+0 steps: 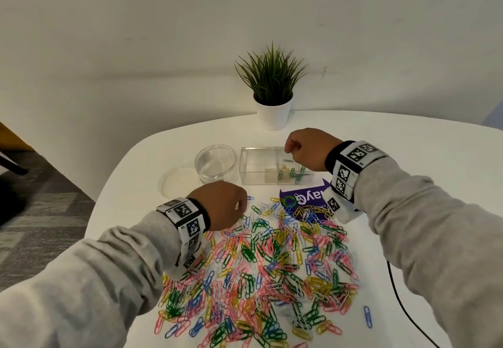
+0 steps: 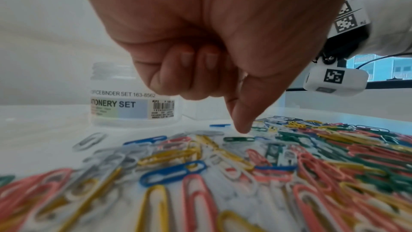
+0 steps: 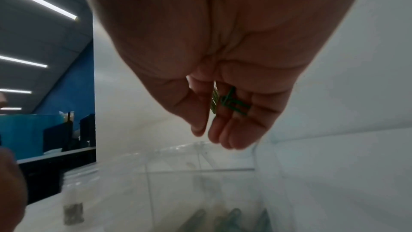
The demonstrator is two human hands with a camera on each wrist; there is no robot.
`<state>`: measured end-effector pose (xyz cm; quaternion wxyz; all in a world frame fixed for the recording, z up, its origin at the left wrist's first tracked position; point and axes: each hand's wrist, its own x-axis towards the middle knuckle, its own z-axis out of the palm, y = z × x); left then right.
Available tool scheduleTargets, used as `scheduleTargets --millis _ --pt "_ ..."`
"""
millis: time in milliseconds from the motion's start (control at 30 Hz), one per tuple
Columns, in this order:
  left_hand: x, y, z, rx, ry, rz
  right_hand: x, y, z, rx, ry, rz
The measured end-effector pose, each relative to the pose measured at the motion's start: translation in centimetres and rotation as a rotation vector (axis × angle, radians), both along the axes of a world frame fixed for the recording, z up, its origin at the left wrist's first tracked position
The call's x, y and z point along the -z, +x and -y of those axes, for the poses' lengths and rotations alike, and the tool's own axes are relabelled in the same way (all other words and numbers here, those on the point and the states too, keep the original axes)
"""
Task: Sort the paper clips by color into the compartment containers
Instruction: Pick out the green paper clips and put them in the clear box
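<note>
A big heap of mixed coloured paper clips (image 1: 261, 266) lies on the white table (image 1: 422, 184). Behind it stands a clear two-compartment box (image 1: 258, 168) with several green clips (image 1: 296, 174) in its right half. My right hand (image 1: 290, 150) hovers over that right half, thumb and fingers holding a few green paper clips (image 3: 234, 101) above the box (image 3: 200, 179). My left hand (image 1: 241, 206) is at the heap's far left edge, fingers curled in. One digit (image 2: 242, 123) points down just above a green clip (image 2: 238, 138). I see nothing in this hand.
A round clear tub (image 1: 215, 162) labelled as a stationery set (image 2: 133, 105) stands left of the box, its lid (image 1: 177, 181) beside it. A purple card (image 1: 302, 200) lies under the heap's far edge. A potted plant (image 1: 273, 94), a black cable (image 1: 402, 307) and a stray blue clip (image 1: 368, 316) are around.
</note>
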<state>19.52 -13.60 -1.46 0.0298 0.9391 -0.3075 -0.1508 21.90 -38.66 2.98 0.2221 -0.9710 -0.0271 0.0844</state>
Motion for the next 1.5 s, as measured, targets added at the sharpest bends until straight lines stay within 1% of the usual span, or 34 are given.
scheduleTargets --millis 100,200,300,400,500,533,633,667,767,833,933,1000,1067,1100,1133,1167,1233,1267,1333,1400,1500 --pt "0.0 -0.1 0.1 -0.009 0.014 -0.022 -0.8 0.2 0.1 -0.017 0.055 -0.039" --pt "0.1 -0.3 0.3 0.012 0.042 0.013 -1.4 0.2 0.7 -0.005 0.102 -0.001" --pt "0.0 -0.4 0.7 0.034 0.066 0.019 -1.2 0.3 1.4 0.037 0.234 0.047" --pt "-0.2 -0.3 0.8 0.021 0.086 -0.028 -0.9 0.4 1.4 0.067 0.338 0.097" --pt "-0.3 0.0 0.4 0.000 0.063 -0.050 -0.2 0.6 1.2 0.058 0.407 0.075" --pt "-0.5 0.1 0.2 -0.008 0.043 -0.045 0.1 0.7 1.1 0.046 0.377 0.084" --pt "-0.9 0.3 -0.2 -0.062 -0.023 -0.029 0.9 0.9 1.3 0.004 0.187 0.140" --pt "-0.9 0.4 -0.2 -0.071 -0.024 -0.026 1.0 0.8 1.3 -0.010 0.164 0.133" --pt "-0.6 0.1 0.0 -0.038 0.053 -0.021 1.4 0.6 1.3 -0.045 0.160 0.111" --pt "-0.6 -0.3 0.4 -0.006 0.102 0.008 1.5 0.5 1.1 -0.076 0.135 0.140" --pt "-0.4 -0.7 0.7 0.086 0.190 0.097 2.1 0.5 0.0 -0.139 0.019 0.263" --pt "-0.2 -1.0 0.9 0.106 0.235 0.131 2.3 0.0 -0.9 -0.153 -0.028 0.377" --pt "-0.1 -1.0 0.7 0.096 0.237 0.124 2.2 -1.2 -2.1 -0.128 -0.087 0.481" --pt "-0.1 -1.1 0.6 0.082 0.221 0.100 2.0 -2.0 -2.8 -0.140 -0.108 0.486" --pt "0.0 -1.0 0.5 0.064 0.190 0.068 1.9 -2.8 -3.7 -0.186 -0.106 0.444" --pt "0.0 -0.8 0.3 0.047 0.146 0.036 1.9 -3.5 -4.6 -0.253 -0.102 0.354" --pt "0.1 -0.1 -0.4 0.020 0.045 0.002 2.4 -4.4 -6.6 -0.359 -0.159 0.162" --pt "0.0 0.3 -0.7 -0.004 -0.001 0.002 2.9 -4.4 -7.3 -0.382 -0.200 0.098" --pt "-0.3 0.9 -1.3 -0.061 -0.060 0.007 3.7 -4.2 -8.0 -0.380 -0.241 0.026" --pt "-0.5 0.9 -1.4 -0.055 -0.036 0.013 4.1 -3.8 -8.2 -0.374 -0.241 -0.029" --pt "-0.1 0.2 -1.0 0.022 0.072 0.051 4.6 -3.7 -8.3 -0.362 -0.205 -0.099"
